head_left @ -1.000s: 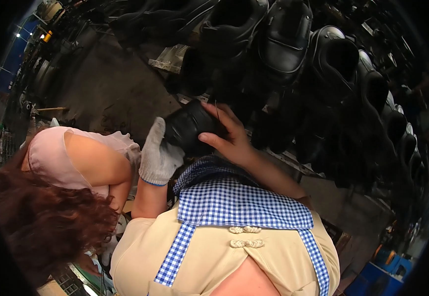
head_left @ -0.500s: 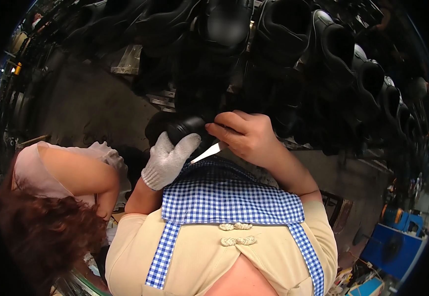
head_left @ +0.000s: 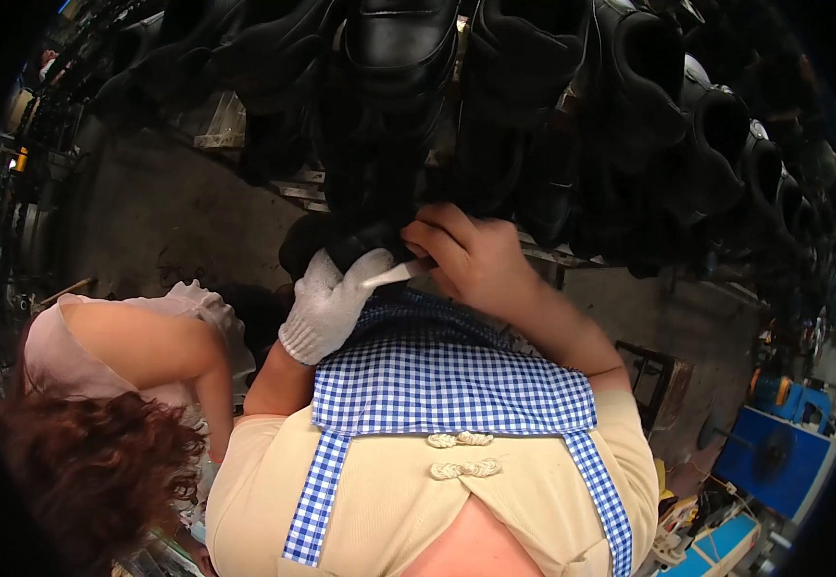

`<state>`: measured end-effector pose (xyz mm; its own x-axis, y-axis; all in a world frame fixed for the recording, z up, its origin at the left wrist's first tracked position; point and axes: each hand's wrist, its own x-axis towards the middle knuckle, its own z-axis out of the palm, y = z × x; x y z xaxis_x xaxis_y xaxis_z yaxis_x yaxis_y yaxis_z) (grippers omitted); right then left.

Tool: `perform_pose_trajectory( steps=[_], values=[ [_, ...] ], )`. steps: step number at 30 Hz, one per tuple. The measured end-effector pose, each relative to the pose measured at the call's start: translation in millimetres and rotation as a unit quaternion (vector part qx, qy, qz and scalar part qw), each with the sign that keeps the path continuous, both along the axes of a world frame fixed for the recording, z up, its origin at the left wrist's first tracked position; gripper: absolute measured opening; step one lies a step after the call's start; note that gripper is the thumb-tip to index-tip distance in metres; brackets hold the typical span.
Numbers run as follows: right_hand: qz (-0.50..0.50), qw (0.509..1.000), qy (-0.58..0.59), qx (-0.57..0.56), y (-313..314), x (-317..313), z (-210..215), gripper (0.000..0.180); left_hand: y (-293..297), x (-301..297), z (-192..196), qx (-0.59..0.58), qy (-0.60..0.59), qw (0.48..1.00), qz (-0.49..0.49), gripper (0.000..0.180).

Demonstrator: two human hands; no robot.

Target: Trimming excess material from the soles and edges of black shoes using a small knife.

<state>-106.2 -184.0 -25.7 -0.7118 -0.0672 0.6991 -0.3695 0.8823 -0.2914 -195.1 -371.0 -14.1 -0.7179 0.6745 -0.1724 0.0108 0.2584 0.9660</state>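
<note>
My left hand [head_left: 327, 306], in a pale grey knitted glove, is closed around a black leather shoe [head_left: 365, 240] in front of my apron. Much of that shoe is dark, and the glove covers part of it. My bare right hand [head_left: 475, 258] is at the shoe's right side, its fingers bent and pinched together. A slim, pale, tapered tool [head_left: 394, 276] sticks out from under those fingers toward the gloved thumb. Its exact kind cannot be made out, and its other end is hidden in the hand.
Rows of black shoes [head_left: 400, 43] hang or stand on a rack ahead and to the right. A person in a pale pink top [head_left: 86, 346] bends close by on my left. Blue equipment [head_left: 773, 462] stands at the lower right.
The pale tool has swung up and now lies flatter, its tip by the gloved thumb. My right hand has shifted slightly left and up. The shoe rack sits a little differently in view.
</note>
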Motion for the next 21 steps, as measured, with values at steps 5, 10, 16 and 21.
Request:
perform_pose_trajectory(
  steps=[5,10,16,21],
  values=[
    [-0.031,0.981,-0.007,0.194,3,7,19,0.025,-2,-6,-15,-0.013,0.127,0.991,-0.047,0.040],
    [-0.035,0.972,-0.041,0.229,4,7,19,0.026,1,-5,-24,0.023,0.206,0.977,-0.043,0.038],
    [-0.025,0.999,0.027,0.018,12,9,0,0.037,10,6,16,-0.023,-0.036,0.999,-0.014,0.037],
    [0.009,0.998,0.060,-0.036,9,11,-3,0.033,19,1,4,0.211,-0.292,0.930,-0.066,0.038]
  ],
)
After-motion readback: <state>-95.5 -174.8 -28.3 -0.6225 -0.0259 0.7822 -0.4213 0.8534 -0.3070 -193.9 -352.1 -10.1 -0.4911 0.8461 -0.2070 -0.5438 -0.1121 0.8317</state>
